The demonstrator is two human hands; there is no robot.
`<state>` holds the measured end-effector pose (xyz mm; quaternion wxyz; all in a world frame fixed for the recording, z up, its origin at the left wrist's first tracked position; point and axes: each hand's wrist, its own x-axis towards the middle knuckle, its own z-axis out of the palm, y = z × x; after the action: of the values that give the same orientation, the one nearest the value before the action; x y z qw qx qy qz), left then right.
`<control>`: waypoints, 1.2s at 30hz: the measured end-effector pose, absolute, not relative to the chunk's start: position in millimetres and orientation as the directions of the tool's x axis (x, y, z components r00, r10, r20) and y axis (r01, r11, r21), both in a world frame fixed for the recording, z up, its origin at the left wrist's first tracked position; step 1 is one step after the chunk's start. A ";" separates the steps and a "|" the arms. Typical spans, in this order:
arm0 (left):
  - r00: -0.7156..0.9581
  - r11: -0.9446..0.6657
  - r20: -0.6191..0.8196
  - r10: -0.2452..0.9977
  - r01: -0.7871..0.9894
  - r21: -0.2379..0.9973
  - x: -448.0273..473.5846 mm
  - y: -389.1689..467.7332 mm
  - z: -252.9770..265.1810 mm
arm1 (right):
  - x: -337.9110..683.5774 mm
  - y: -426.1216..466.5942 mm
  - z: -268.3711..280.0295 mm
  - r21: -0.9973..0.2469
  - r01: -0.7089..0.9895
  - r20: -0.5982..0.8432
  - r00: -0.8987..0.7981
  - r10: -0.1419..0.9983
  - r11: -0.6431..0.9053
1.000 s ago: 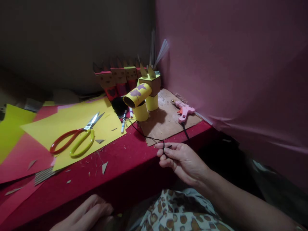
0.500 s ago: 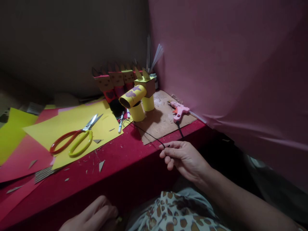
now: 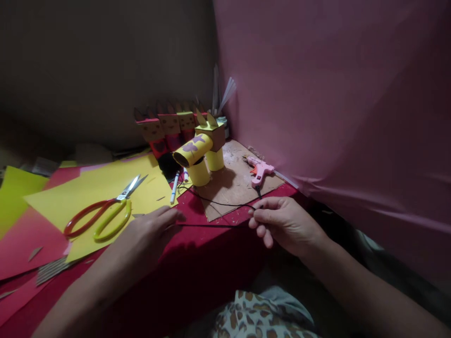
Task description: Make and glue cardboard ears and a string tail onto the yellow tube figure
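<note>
In the head view my right hand (image 3: 278,220) pinches a strand of black yarn (image 3: 225,204) between thumb and fingers, just past the table's front edge. The strand trails back over the cardboard toward a dark ball of yarn (image 3: 169,163). My left hand (image 3: 155,230) is over the table front, right of the scissors (image 3: 121,199), its fingers closed. A dark length of strand stretches from its fingertips toward my right hand. Behind stands a yellow paper-tube animal (image 3: 193,150) with a cardboard box head, pointed ears and purple shapes on its body.
A pink glue gun (image 3: 260,170) lies on a cardboard sheet (image 3: 229,192). Markers (image 3: 174,187) lie beside yellow paper (image 3: 95,178). Several box-headed figures (image 3: 169,124) stand behind, near pale sticks (image 3: 227,94). Pink sheeting (image 3: 334,94) closes off the right.
My left hand has risen from the lap to above the table edge and now has the strand. My right hand has moved slightly right, drawing the yarn along.
</note>
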<state>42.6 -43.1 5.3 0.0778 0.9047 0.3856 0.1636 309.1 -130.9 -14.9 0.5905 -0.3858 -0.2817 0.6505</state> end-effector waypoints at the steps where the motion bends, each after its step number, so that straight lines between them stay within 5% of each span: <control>1: 0.652 -0.683 0.207 0.730 0.678 0.273 51.2 -33.8 7.0 | 310.5 -130.4 -12.1 -0.817 -0.565 -0.154 0.019 0.988 -0.116; 5: 0.619 -0.622 0.123 0.776 0.718 0.313 80.3 -7.1 8.6 | 314.0 -127.0 -6.6 -0.770 -0.637 -0.097 0.157 0.983 0.026; 12: 0.727 -0.686 0.054 0.684 0.617 0.385 110.4 13.8 -4.3 | 316.3 -120.0 -6.6 -0.719 -0.680 -0.052 0.262 0.964 0.146; 25: 0.729 -0.723 0.155 0.666 0.581 0.374 116.1 10.7 -2.4 | 320.8 -105.8 -4.0 -0.700 -0.611 0.053 0.470 0.881 0.369; 36: 0.693 -0.711 0.221 0.686 0.576 0.402 97.8 4.5 -19.1 | 316.8 -87.4 -7.7 -0.537 -0.774 -0.032 0.417 0.908 0.336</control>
<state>97.8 4.5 -19.1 0.1526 0.9073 0.3479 0.1805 316.8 -87.4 -7.7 0.8056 -0.2440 -0.1380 0.5219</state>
